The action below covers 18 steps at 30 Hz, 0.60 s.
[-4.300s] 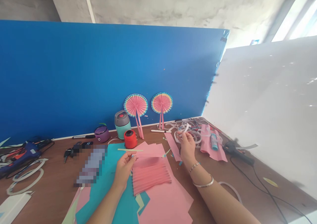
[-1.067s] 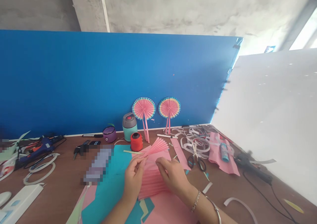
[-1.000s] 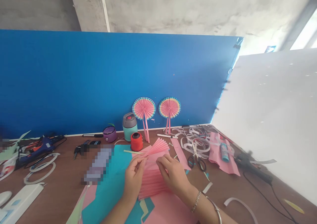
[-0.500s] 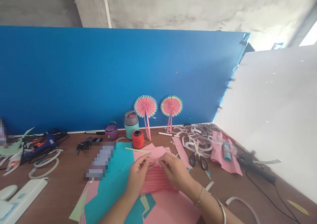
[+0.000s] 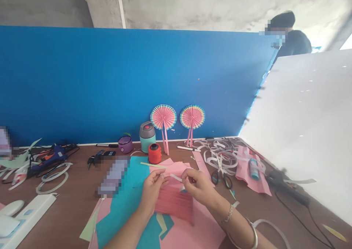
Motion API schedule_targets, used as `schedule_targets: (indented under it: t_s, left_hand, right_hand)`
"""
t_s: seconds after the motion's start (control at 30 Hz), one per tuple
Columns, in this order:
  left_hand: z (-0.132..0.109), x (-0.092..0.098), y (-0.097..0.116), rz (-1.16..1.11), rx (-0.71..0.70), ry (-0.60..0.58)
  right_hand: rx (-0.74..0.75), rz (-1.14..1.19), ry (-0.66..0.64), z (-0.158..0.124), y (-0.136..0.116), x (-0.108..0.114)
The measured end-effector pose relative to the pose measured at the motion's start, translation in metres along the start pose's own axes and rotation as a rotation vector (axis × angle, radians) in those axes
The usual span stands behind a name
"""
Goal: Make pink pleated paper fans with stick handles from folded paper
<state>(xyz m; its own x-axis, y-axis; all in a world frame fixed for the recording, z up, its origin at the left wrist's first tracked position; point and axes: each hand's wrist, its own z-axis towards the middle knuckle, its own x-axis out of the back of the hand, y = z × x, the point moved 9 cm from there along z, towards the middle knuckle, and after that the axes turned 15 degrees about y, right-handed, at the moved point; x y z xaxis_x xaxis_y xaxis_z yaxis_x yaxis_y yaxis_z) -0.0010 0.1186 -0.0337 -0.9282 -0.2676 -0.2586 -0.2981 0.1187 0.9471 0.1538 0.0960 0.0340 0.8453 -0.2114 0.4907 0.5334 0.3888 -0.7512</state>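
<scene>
My left hand [image 5: 152, 188] is closed on the upper left edge of a pleated pink paper [image 5: 176, 205], which hangs a little blurred below my fingers. A narrow white strip [image 5: 176, 177] stretches between my two hands, and the fingers of my right hand [image 5: 198, 185] pinch its right end. Where the strip ends at the left hand is partly hidden by the fingertips. Under my hands lie turquoise paper [image 5: 123, 208] and pink paper sheets [image 5: 192, 234]. A pale green strip [image 5: 152, 165] rests just beyond the left hand.
Two round pink paper fans [image 5: 163, 117] lean against the blue partition [image 5: 110, 76]. A turquoise jar [image 5: 147, 142] and a red container [image 5: 154, 154] stand ahead. Scissors [image 5: 221, 175], curled white strips [image 5: 220, 159] and a black glue gun [image 5: 288, 188] lie right; a power strip [image 5: 33, 212] left.
My hands have drawn slightly apart, with the white strip now visible between them. The pleated paper has shifted and tilted. A person has appeared behind the partition at upper right.
</scene>
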Motion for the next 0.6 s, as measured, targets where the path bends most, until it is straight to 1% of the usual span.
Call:
schedule_targets:
  t_s: [0.1, 0.17, 0.37, 0.5, 0.6]
  left_hand:
    - [-0.001, -0.003, -0.001, -0.013, 0.009, -0.025]
    - [-0.003, -0.007, -0.001, -0.012, 0.017, -0.053]
    - [-0.010, -0.015, -0.001, -0.007, 0.059, -0.139]
    - [-0.012, -0.018, 0.004, -0.012, 0.027, -0.164]
    - [-0.012, -0.018, 0.004, 0.016, 0.019, -0.169]
  right_hand:
    - [-0.144, 0.204, -0.142, -0.004, 0.007, -0.013]
    - [-0.179, 0.265, -0.173, -0.004, 0.008, -0.017]
    - [-0.134, 0.256, -0.168, 0.001, 0.008, -0.013]
    - [-0.102, 0.205, -0.178, 0.001, 0.009, -0.012]
    - [-0.100, 0.184, -0.182, 0.000, 0.010, -0.011]
